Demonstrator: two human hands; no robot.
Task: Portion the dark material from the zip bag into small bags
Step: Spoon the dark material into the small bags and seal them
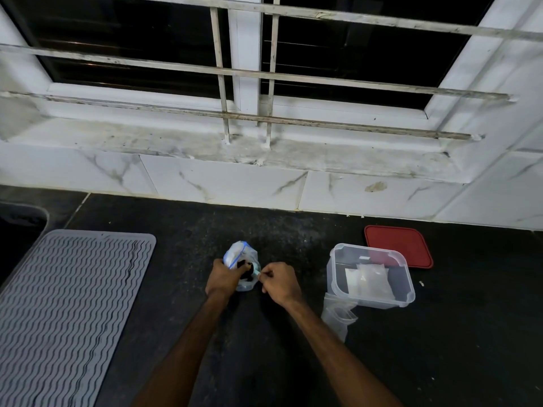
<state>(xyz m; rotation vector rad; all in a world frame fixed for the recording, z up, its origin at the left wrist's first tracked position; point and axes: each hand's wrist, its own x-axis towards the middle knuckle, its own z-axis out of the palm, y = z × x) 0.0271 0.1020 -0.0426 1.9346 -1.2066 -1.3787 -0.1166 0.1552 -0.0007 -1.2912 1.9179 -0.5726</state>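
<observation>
Dark speckled stone desk (440, 348), matt w/ faint sheen; grey mat (67, 304) at left looks rubbery, wavy-ribbed. Zip bag (239, 252) is thin, crinkled clear plastic; container (408, 292) at right is rigid clear plastic, glossy, and red lid (405, 245) smooth plastic. Wall tiles (223, 180) glossy, marble-look; window bars (219, 60) up top painted metal, scuffed.

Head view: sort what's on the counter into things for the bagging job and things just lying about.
For the job: zip bag, gripped by left hand, pinched by right hand; small bags; clear container holding them.
Lying about, likely: red lid; grey ridged mat.
</observation>
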